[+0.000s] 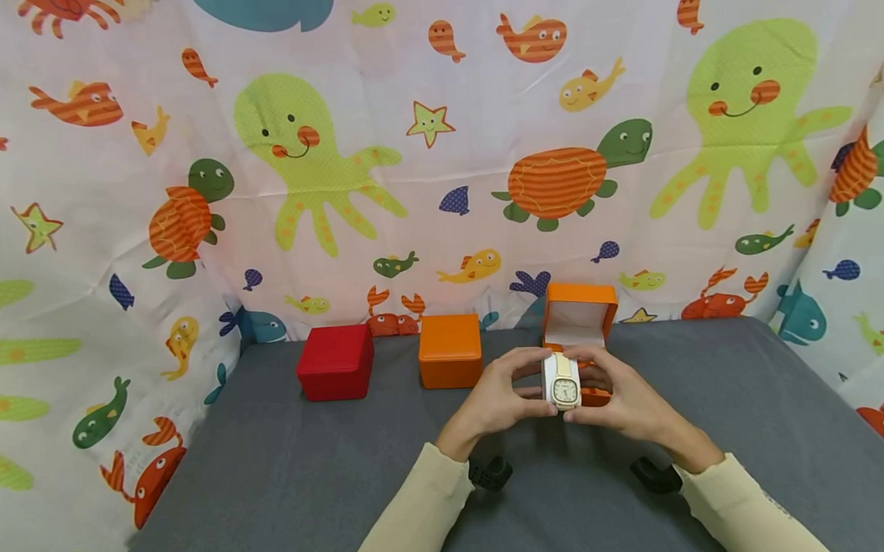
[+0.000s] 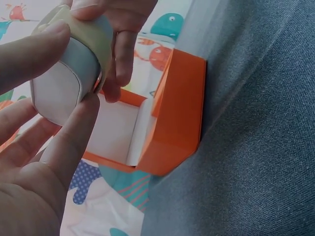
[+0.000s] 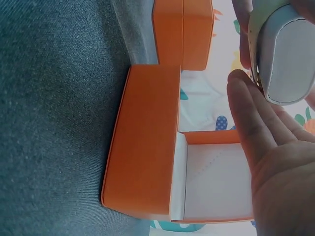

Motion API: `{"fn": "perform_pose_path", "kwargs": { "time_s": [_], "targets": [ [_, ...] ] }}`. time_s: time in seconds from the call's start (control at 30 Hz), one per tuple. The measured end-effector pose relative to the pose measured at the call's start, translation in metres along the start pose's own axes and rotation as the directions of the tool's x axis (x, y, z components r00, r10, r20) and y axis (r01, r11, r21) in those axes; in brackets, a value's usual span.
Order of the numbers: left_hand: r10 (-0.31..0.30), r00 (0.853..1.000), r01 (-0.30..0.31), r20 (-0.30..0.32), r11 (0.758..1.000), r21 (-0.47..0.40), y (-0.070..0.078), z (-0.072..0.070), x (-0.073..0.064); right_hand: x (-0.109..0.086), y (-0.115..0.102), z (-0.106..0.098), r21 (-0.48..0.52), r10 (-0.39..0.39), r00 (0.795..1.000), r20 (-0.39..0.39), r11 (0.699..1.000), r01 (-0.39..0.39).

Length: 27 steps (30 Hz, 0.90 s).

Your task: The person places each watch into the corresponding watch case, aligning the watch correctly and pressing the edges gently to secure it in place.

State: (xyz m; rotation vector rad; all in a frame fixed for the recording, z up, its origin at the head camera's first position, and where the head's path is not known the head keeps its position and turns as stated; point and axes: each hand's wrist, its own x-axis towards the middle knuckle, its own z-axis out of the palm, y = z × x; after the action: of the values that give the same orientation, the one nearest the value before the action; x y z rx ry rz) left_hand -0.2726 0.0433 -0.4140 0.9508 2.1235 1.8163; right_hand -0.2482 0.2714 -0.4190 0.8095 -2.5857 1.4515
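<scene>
A wristwatch (image 1: 565, 391) with a pale yellow strap and a squarish dial is wrapped round a white cushion (image 2: 56, 93). Both hands hold it between them, in front of an open orange box (image 1: 579, 296). My left hand (image 1: 497, 395) grips the left side, its thumb and fingers at the cushion's end in the left wrist view. From the right, my right hand (image 1: 625, 396) pinches the other side with thumb and fingertips. The box's raised lid shows a white lining (image 3: 216, 182); its lower part is partly hidden behind the hands and watch.
A closed orange box (image 1: 449, 351) stands left of the open one, and a closed red box (image 1: 335, 363) further left. All stand on a grey cloth-covered table (image 1: 311, 496). Behind hangs a white curtain (image 1: 382, 254) printed with sea animals.
</scene>
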Motion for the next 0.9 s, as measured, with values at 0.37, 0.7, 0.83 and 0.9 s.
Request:
{"fn": "perform_pose_path", "kwargs": {
  "time_s": [0.37, 0.7, 0.83, 0.9],
  "targets": [
    [0.005, 0.999, -0.004, -0.046, 1.0, 0.008, -0.002, -0.001, 0.0, 0.001, -0.005, 0.001, -0.179, -0.217, 0.97, -0.108, 0.964, 0.196],
    [0.015, 1.0, -0.014, -0.026, 0.999, 0.041, -0.001, 0.003, 0.0, 0.001, -0.037, 0.003, -0.177, -0.27, 0.95, -0.156, 0.954, 0.242],
    [0.039, 0.999, -0.039, -0.002, 0.995, 0.093, 0.001, 0.005, 0.001, 0.001, -0.047, 0.0, -0.143, -0.214, 0.959, -0.185, 0.972, 0.189],
    [0.043, 0.999, -0.043, 0.0, 0.994, 0.102, 0.001, 0.006, 0.001, 0.001, -0.048, -0.001, -0.133, -0.202, 0.961, -0.187, 0.975, 0.179]
  ]
}}
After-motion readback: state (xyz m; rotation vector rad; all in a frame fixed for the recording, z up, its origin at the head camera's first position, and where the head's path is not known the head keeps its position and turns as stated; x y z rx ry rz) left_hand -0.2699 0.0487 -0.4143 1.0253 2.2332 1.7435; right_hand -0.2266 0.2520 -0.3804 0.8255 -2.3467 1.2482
